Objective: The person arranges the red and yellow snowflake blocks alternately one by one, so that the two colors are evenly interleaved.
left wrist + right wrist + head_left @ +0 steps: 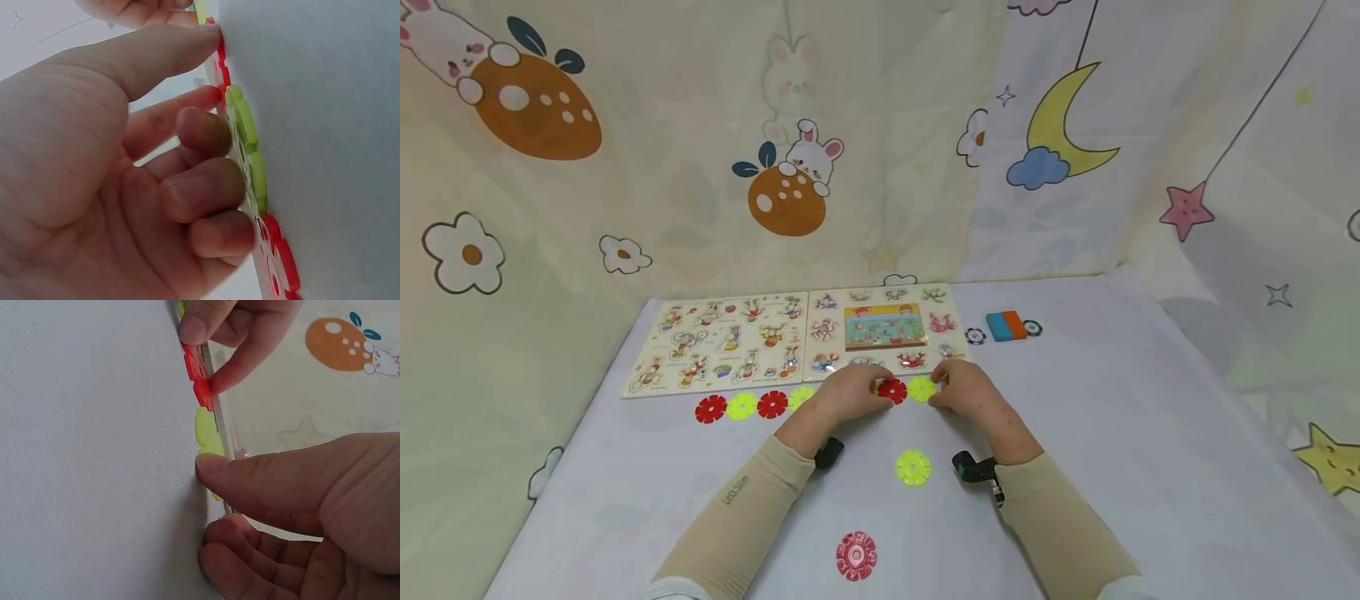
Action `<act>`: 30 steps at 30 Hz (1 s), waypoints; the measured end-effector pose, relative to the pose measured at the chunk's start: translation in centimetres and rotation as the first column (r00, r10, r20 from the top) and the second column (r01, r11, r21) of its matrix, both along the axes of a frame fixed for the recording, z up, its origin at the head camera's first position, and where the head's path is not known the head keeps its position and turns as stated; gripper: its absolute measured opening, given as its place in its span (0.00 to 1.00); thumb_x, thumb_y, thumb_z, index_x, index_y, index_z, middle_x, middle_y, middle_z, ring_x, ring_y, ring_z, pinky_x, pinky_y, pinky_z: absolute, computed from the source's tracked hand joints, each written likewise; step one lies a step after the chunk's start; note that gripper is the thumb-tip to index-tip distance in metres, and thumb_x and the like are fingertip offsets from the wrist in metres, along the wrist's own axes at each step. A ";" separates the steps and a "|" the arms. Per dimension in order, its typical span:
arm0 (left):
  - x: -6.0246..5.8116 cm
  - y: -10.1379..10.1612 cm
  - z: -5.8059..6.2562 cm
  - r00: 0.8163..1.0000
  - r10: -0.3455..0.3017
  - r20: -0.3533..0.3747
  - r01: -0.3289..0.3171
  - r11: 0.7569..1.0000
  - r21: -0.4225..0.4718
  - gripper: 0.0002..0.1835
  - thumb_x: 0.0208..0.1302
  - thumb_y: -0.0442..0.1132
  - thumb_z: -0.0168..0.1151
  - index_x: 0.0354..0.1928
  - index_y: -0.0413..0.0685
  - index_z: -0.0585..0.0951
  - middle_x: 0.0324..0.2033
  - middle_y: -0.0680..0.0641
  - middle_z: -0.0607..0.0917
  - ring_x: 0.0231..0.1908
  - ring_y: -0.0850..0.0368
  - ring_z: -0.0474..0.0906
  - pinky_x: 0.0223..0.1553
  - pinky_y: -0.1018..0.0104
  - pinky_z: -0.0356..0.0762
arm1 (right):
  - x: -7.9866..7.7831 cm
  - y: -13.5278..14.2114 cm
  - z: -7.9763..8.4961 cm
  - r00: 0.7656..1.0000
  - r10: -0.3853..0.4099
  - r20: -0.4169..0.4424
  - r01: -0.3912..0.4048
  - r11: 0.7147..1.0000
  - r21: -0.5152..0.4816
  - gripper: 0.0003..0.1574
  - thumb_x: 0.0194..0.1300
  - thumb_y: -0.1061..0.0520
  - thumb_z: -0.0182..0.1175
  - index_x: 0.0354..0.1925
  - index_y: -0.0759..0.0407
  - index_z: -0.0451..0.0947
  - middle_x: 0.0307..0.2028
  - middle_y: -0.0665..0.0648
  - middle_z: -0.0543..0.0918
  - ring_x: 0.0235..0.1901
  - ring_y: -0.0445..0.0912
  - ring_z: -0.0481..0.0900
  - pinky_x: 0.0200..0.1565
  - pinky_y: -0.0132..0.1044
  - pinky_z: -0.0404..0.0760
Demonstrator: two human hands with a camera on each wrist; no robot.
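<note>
My left hand (850, 393) pinches a red flower-shaped plastic disc (892, 391) between thumb and index finger, its other fingers curled over the row. Just right of it, my right hand (972, 396) has thumb and index finger at the edges of a yellow-green disc (209, 432), pinching it. The two discs lie side by side on the table, almost touching. More discs continue the row leftward, red (711, 409) and yellow-green (742, 406) by turns; my left hand hides part of it. Nearer me lie a loose yellow-green disc (913, 468) and a paler red disc (856, 556).
Behind the row lie two picture puzzle boards, left (715, 346) and right (940, 325), the right one bearing a small picture box (885, 326). A blue and orange block (1006, 326) sits between two round chips (975, 336) farther right. Printed curtains (887, 167) hang behind the white table.
</note>
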State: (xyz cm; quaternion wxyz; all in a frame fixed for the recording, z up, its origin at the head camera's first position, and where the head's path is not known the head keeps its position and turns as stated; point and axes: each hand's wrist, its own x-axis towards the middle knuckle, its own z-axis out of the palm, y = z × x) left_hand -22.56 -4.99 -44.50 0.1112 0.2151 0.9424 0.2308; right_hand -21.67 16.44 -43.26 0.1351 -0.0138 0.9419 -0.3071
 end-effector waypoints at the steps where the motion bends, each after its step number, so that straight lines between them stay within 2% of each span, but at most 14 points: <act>1: -0.1 0.2 0.0 1.000 -0.007 -0.010 0.007 1.000 0.002 0.22 0.56 0.52 0.67 0.53 0.56 0.80 0.33 0.56 0.78 0.34 0.58 0.72 0.34 0.64 0.71 | 0.0 0.1 0.0 1.000 0.001 -0.002 -0.001 1.000 0.002 0.22 0.51 0.55 0.72 0.44 0.59 0.78 0.29 0.56 0.74 0.26 0.47 0.72 0.28 0.35 0.71; 6: -0.8 2.0 -0.1 0.998 -0.045 -0.047 0.045 0.999 0.001 0.21 0.56 0.52 0.66 0.51 0.55 0.81 0.36 0.56 0.81 0.35 0.60 0.74 0.37 0.63 0.71 | -0.2 0.3 -0.2 1.000 0.013 0.000 -0.013 1.000 0.027 0.21 0.50 0.55 0.72 0.43 0.58 0.78 0.28 0.55 0.74 0.25 0.46 0.72 0.28 0.35 0.70; 9: -1.0 3.2 0.0 0.996 -0.078 -0.047 0.078 0.997 -0.016 0.22 0.56 0.51 0.66 0.52 0.53 0.80 0.37 0.55 0.82 0.34 0.61 0.74 0.39 0.61 0.72 | -0.3 0.2 -0.7 1.000 0.026 -0.008 -0.026 0.999 0.032 0.20 0.50 0.55 0.73 0.41 0.57 0.78 0.27 0.55 0.74 0.25 0.46 0.71 0.27 0.35 0.69; 13: -1.3 4.0 -0.3 0.995 -0.091 -0.050 0.089 0.995 -0.036 0.23 0.56 0.52 0.67 0.53 0.52 0.80 0.36 0.56 0.82 0.31 0.61 0.74 0.37 0.62 0.73 | -0.2 0.0 -0.6 0.998 0.057 -0.009 -0.057 0.998 0.035 0.21 0.52 0.54 0.72 0.43 0.58 0.77 0.28 0.55 0.75 0.28 0.47 0.71 0.29 0.36 0.70; 17: -1.5 4.3 -0.3 0.993 -0.095 -0.070 0.095 0.995 -0.001 0.24 0.56 0.52 0.67 0.53 0.52 0.79 0.38 0.55 0.82 0.31 0.61 0.73 0.37 0.64 0.73 | 0.3 0.0 1.2 0.995 0.099 -0.002 -0.098 0.989 0.111 0.19 0.52 0.52 0.71 0.40 0.57 0.77 0.30 0.53 0.77 0.31 0.47 0.72 0.34 0.38 0.72; 20: -1.6 4.3 -0.2 0.992 -0.102 -0.077 0.103 0.995 0.013 0.22 0.57 0.51 0.66 0.52 0.52 0.80 0.39 0.55 0.82 0.32 0.60 0.73 0.38 0.64 0.73 | 1.5 -0.4 3.1 0.979 0.204 0.013 -0.204 0.971 0.128 0.14 0.53 0.50 0.70 0.33 0.54 0.77 0.28 0.51 0.77 0.29 0.46 0.73 0.33 0.38 0.72; 22: -1.5 4.3 -0.1 0.993 -0.095 -0.066 0.096 0.995 0.008 0.20 0.58 0.49 0.65 0.52 0.53 0.80 0.40 0.55 0.82 0.34 0.60 0.73 0.39 0.63 0.73 | 2.9 -1.2 4.5 0.948 0.317 0.036 -0.319 0.943 0.097 0.12 0.53 0.50 0.70 0.31 0.51 0.76 0.25 0.51 0.75 0.27 0.45 0.72 0.30 0.37 0.71; 24: -1.5 4.2 0.0 0.995 -0.087 -0.050 0.087 0.996 -0.006 0.20 0.58 0.50 0.64 0.52 0.54 0.80 0.41 0.55 0.82 0.35 0.60 0.74 0.41 0.63 0.73 | 4.6 -2.5 5.5 0.894 0.444 0.059 -0.447 0.892 0.062 0.12 0.53 0.49 0.70 0.29 0.48 0.76 0.23 0.49 0.75 0.25 0.43 0.72 0.29 0.36 0.70; 27: -1.4 4.1 -0.1 0.996 -0.086 -0.037 0.085 0.996 -0.022 0.22 0.58 0.51 0.64 0.54 0.54 0.79 0.45 0.54 0.81 0.40 0.60 0.74 0.45 0.61 0.72 | 7.8 -5.3 6.1 0.781 0.614 0.111 -0.623 0.779 0.076 0.13 0.50 0.48 0.72 0.30 0.46 0.77 0.22 0.45 0.74 0.24 0.40 0.71 0.29 0.34 0.70; 30: -1.4 4.0 -0.2 0.995 -0.093 -0.040 0.092 0.995 -0.030 0.24 0.58 0.52 0.65 0.55 0.53 0.78 0.47 0.54 0.81 0.42 0.60 0.74 0.48 0.60 0.71 | 10.8 -8.2 5.3 0.650 0.739 0.176 -0.760 0.636 0.134 0.16 0.47 0.47 0.74 0.32 0.44 0.77 0.25 0.42 0.73 0.25 0.37 0.70 0.30 0.31 0.71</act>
